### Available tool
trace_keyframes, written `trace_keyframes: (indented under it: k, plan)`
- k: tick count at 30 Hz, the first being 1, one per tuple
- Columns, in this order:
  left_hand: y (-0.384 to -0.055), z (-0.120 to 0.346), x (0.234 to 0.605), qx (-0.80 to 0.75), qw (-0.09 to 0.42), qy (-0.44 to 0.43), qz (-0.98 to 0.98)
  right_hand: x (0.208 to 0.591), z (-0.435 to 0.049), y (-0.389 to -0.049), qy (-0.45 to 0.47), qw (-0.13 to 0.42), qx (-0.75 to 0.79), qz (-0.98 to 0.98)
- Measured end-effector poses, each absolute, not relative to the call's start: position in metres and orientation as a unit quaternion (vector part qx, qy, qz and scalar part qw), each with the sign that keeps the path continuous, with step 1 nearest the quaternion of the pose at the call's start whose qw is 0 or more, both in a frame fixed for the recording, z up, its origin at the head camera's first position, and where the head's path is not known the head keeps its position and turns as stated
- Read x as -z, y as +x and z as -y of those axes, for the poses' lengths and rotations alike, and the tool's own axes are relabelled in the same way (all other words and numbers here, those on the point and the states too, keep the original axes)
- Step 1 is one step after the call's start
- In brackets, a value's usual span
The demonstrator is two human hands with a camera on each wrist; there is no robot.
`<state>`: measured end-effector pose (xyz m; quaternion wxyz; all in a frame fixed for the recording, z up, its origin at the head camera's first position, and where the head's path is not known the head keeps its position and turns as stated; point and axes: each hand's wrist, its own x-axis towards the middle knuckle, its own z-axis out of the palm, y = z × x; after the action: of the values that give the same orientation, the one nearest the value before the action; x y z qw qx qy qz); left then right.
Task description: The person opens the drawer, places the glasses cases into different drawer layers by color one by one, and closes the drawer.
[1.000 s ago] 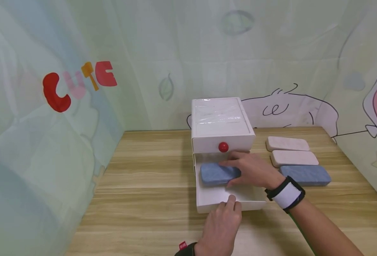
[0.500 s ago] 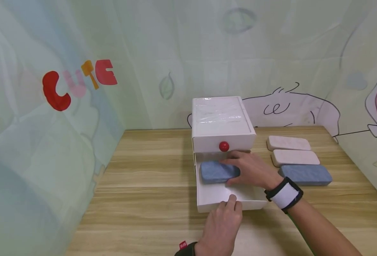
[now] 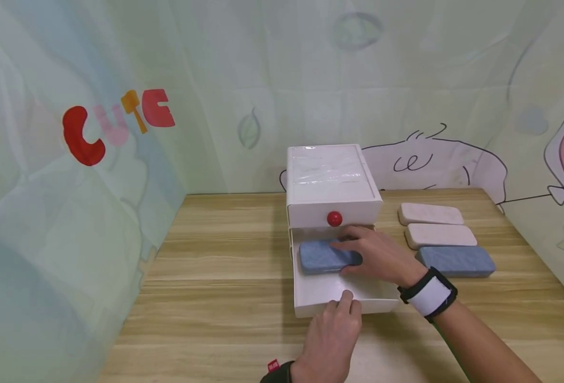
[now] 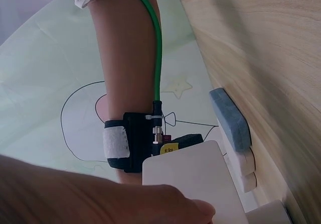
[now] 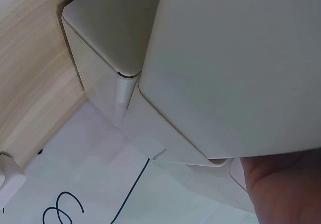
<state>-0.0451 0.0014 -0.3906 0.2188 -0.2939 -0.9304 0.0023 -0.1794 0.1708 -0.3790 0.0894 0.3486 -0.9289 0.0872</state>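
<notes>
A white box [image 3: 329, 173] with a red knob [image 3: 335, 218] on its upper front stands on the table. Its lower drawer [image 3: 317, 290] is pulled out toward me. Inside lies a blue block with rounded edges [image 3: 322, 257], long and flat. My right hand [image 3: 379, 255] holds the block's right end, thumb on the near side and fingers across the top and far side. At the drawer's front panel [image 4: 190, 174], my left hand [image 3: 331, 340] grips with curled fingers; what lies under its palm is hidden. In the right wrist view, drawer walls hide the block.
Right of the box, two pale pinkish blocks [image 3: 439, 235] and another blue block [image 3: 455, 261] lie in a row on the wood-grain table [image 3: 215, 298]. A printed cloth backdrop [image 3: 224, 96] closes off the back and sides.
The blue block in the drawer has shifted very slightly toward the back under my right hand. My left hand stays at the drawer front.
</notes>
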Motion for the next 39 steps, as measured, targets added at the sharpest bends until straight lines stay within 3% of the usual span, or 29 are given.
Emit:
trace_keyframes:
  k: [13,39]
  plan:
    - [-0.045,-0.001,0.390,-0.002,0.200,-0.294,0.935,0.382,-0.167,-0.185,0.350,0.119,-0.085,0.925]
    - [-0.045,-0.001,0.390,0.004,0.208,-0.294,0.933,0.388,-0.164,-0.194,0.340,0.149,-0.114,0.921]
